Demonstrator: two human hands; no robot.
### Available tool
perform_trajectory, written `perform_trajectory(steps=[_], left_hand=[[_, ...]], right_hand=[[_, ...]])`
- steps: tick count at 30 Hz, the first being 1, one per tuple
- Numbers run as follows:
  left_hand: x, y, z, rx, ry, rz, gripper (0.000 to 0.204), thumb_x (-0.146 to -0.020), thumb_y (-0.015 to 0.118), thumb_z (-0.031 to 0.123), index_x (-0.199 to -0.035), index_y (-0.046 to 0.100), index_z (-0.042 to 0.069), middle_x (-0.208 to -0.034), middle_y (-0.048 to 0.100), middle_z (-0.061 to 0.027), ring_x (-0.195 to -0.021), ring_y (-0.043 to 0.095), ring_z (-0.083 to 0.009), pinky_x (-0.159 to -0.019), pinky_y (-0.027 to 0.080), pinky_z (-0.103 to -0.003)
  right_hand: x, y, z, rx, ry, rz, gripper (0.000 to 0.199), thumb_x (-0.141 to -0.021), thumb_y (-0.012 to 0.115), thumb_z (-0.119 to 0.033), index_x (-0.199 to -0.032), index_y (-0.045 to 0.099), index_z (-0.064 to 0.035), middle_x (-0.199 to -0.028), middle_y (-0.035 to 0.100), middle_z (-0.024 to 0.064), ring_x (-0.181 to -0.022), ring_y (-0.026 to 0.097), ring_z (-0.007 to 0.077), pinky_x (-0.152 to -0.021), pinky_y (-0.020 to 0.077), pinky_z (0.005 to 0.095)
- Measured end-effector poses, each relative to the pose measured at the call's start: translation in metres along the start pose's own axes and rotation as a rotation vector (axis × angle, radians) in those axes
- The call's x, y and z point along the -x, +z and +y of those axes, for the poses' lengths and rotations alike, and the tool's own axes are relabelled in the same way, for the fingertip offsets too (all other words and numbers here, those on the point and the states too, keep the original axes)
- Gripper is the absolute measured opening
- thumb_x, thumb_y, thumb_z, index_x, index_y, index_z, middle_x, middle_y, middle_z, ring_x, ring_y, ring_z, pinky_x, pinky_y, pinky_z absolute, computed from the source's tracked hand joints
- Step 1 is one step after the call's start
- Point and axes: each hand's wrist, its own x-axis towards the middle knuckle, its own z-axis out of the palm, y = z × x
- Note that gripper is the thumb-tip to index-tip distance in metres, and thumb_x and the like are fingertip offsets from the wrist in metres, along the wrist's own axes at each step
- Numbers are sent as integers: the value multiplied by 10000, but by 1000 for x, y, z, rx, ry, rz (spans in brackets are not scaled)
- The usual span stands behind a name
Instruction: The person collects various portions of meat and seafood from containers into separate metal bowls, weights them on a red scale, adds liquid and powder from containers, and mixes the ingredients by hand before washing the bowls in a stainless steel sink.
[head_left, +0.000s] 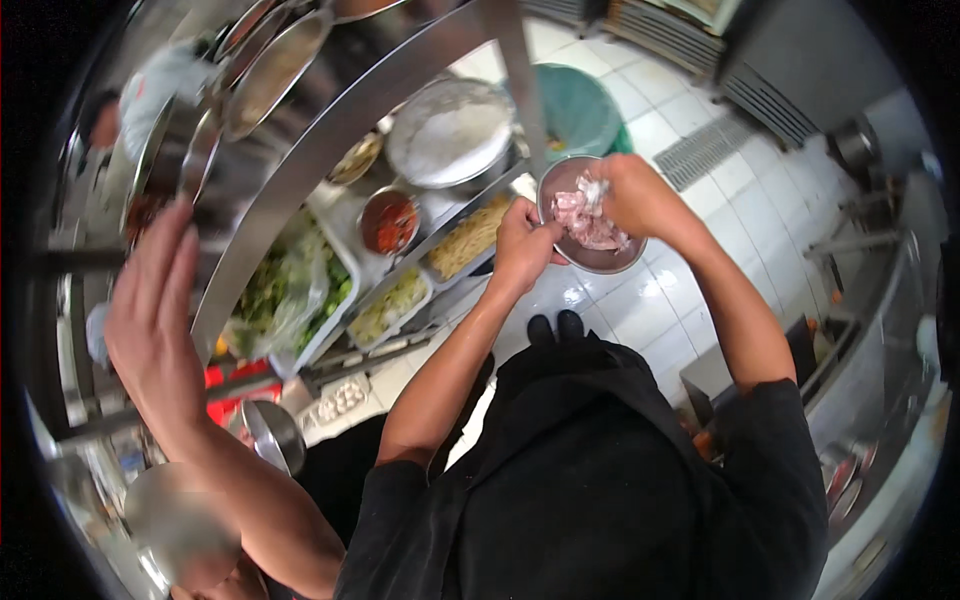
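Note:
My left hand (528, 243) grips the near left rim of a round metal bowl (612, 262). Inside lie pale pink pieces of raw meat (590, 222). My right hand (637, 198) is over the bowl's far right side, fingers curled down toward the meat. Something whitish and blurred shows at its fingertips, too smeared to name. The bowl is held above the floor, beside the end of the metal counter.
Left stand a bowl of chopped red food (389, 222), a large pan of white powder (450, 135), a noodle tray (470, 238) and leafy greens (285, 275). A co-worker's raised hand (155, 300) is at far left. Beyond the bowl stands a green bin (575, 105).

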Motion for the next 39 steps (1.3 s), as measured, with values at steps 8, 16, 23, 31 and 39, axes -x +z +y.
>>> perform_trajectory(steps=[8, 16, 23, 31, 39], left_hand=[[-22, 140, -20, -105, 5, -551, 204, -699, 577, -25, -726, 380, 24, -700, 498, -95, -564, 586, -206, -394, 541, -336], [-30, 283, -50, -154, -186, -668, 236, -697, 548, -54, -741, 352, 71, -734, 468, -75, -586, 554, -186, -472, 569, -378], [-22, 397, -41, -63, -128, -697, 230, -700, 551, -39, -702, 341, 55, -707, 466, -90, -546, 543, -194, -423, 558, -354], [-23, 475, -52, -150, -149, -858, 242, -682, 552, -67, -725, 345, 50, -705, 452, -85, -540, 560, -208, -427, 563, -340], [-27, 529, -54, -140, -164, -940, 236, -678, 546, -61, -752, 346, 42, -717, 476, -100, -546, 571, -216, -425, 560, -338]], right_hand=[[131, 27, 129, 212, 283, 245, 591, -635, 662, -46, -1191, 463, -62, -1278, 368, 220, -1020, 501, 375, -860, 436, 411], [204, -49, 226, 227, 726, 566, 179, -665, 624, -106, -800, 633, 11, -744, 621, 234, -788, 607, 393, -718, 484, 461], [260, -107, 264, 226, 717, 565, 486, -653, 651, -123, -1095, 500, 13, -971, 589, 251, -902, 581, 402, -798, 477, 408], [307, -158, 316, 266, 782, 562, 170, -708, 597, -50, -862, 562, 10, -809, 611, 242, -837, 589, 394, -734, 475, 448], [320, -155, 335, 445, 871, 649, 393, -666, 654, -69, -1022, 503, -3, -977, 559, 246, -928, 548, 397, -773, 444, 456]])
